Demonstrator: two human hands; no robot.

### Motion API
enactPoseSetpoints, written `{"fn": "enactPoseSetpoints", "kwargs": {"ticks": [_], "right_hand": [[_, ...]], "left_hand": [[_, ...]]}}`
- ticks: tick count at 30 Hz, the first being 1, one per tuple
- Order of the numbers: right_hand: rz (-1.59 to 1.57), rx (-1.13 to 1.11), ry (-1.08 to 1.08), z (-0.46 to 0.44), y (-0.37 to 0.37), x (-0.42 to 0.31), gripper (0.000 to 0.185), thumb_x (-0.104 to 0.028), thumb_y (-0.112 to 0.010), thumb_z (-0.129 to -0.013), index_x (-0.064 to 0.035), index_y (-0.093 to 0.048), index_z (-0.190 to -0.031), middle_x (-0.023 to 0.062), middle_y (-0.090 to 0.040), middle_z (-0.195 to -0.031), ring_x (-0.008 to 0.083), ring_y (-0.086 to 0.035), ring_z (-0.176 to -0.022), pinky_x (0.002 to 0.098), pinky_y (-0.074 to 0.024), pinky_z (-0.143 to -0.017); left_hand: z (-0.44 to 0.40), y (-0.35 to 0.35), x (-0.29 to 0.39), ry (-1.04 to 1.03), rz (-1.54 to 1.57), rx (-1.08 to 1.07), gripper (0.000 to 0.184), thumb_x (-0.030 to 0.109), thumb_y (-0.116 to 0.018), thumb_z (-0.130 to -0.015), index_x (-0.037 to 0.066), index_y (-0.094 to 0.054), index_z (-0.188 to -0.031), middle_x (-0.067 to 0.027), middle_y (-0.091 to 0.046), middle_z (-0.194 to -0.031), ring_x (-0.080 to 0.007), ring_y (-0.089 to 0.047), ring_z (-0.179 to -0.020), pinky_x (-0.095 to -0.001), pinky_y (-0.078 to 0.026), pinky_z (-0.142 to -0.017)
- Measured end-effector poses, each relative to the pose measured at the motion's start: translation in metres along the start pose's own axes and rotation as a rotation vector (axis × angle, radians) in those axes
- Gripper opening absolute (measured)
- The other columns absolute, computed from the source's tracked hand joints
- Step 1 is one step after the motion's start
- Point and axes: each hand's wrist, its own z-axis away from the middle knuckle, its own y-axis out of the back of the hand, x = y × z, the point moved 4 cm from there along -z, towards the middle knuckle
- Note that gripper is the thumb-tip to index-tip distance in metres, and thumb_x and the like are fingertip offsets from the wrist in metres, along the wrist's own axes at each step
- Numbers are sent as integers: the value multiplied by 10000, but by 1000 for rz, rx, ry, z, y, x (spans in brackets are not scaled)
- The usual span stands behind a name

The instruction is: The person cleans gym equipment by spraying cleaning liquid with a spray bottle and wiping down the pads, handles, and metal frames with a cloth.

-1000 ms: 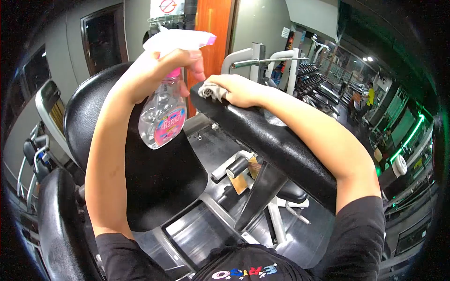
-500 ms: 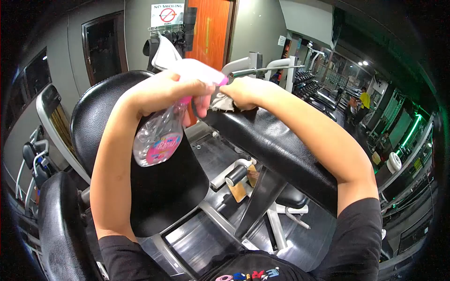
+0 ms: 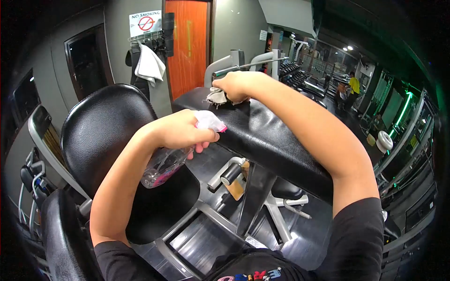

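- While the left hand (image 3: 180, 131) is gripping the spray bottle (image 3: 163, 169) left of frame centre, the right hand (image 3: 236, 85) is holding a bunched grey cloth (image 3: 216, 97) just above centre.
- Left hand: fingers are wrapping round the bottle's neck, back of the hand facing up. The white spray head (image 3: 208, 121) is poking out past the thumb, pink nozzle tip pointing to frame right.
- Bottle: clear body is tilting, base toward lower left; pink label is showing only in part, text not readable. It's hanging in front of the black seat (image 3: 157, 210).
- Right hand: closing over the cloth, most fingertips hidden, so can't tell exact finger placement. Cloth is lying against the top of the long black pad (image 3: 262, 140), near its upper-left end.
- Pad is running diagonally from upper centre to lower right, surface creasing and shining just right of the cloth.
- Black backrest (image 3: 108, 126) is standing at left, behind the bottle; another black pad (image 3: 65, 234) is filling the lower-left corner.
- Upper left: white towel (image 3: 150, 64) is hanging below the NO SMOKING sign (image 3: 146, 23), left of the orange door (image 3: 187, 51).
- Upper right: a person in a yellow top (image 3: 353, 85) is standing well apart, near a green light strip (image 3: 402, 112).
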Motion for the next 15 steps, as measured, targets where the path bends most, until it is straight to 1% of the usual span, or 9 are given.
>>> {"fn": "enactPoseSetpoints", "kwargs": {"ticks": [2,3,4,6,7,9,11,13,15], "right_hand": [[-236,-97,-75,13,0,18,459,-29,-549,-853,-125,-502,-1300,206,-659,-1086,303,-715,-843,360,-609,-590],[-335,-104,-58,19,-3,27,454,-10,-529,-857,-104,-490,-1299,217,-656,-1070,290,-721,-761,343,-614,-551],[-338,-101,-62,24,-6,32,454,-10,-529,-857,-104,-490,-1299,217,-656,-1070,290,-721,-761,343,-614,-551],[-166,-131,-215,35,-13,46,447,2,-535,-851,-62,-474,-1289,226,-657,-1050,285,-719,-706,360,-610,-554],[-80,-78,-222,46,-14,45,437,6,-548,-839,-16,-460,-1266,233,-657,-1021,287,-715,-675,369,-603,-550],[-64,-56,-241,55,-19,45,435,0,-557,-834,-2,-454,-1256,234,-657,-996,295,-708,-663,382,-588,-546],[-86,-43,-252,59,-19,43,437,-7,-558,-837,-2,-451,-1260,232,-658,-995,298,-706,-665,389,-584,-549],[-12,-43,-216,58,-19,41,433,-29,-561,-845,-14,-452,-1264,230,-661,-1001,303,-706,-711,397,-583,-572],[-73,-49,-233,61,-20,44,432,-40,-561,-849,-20,-454,-1266,228,-663,-1003,306,-705,-732,398,-581,-578]], "left_hand": [[-4,1,-2,-73,24,31,265,179,-611,-886,0,-626,-1080,-54,-625,-782,-128,-631,-699,-290,-558,-528],[-4,2,-3,-75,20,27,265,179,-611,-886,0,-626,-1080,-54,-625,-782,-128,-631,-699,-290,-558,-528],[-3,5,-2,-111,32,67,294,179,-607,-892,1,-621,-1126,-50,-620,-777,-122,-624,-696,-283,-552,-529],[-2,9,1,-148,40,105,326,179,-604,-897,3,-616,-1171,-45,-615,-771,-116,-618,-693,-275,-546,-530],[-1,12,2,-184,73,142,349,176,-601,-904,7,-605,-1209,-41,-614,-778,-112,-614,-695,-268,-540,-530],[4,11,7,-249,130,192,371,173,-598,-919,14,-590,-1255,-32,-616,-795,-104,-608,-704,-263,-529,-530],[2,9,6,-220,94,199,369,178,-600,-920,14,-592,-1251,-31,-615,-794,-104,-605,-705,-264,-528,-532],[-1,8,7,-197,59,210,368,184,-602,-920,14,-593,-1246,-30,-613,-792,-104,-603,-705,-265,-528,-534],[0,5,7,-245,121,244,300,234,-638,-881,-22,-672,-1033,-56,-630,-771,-110,-592,-609,-264,-506,-535]]}}
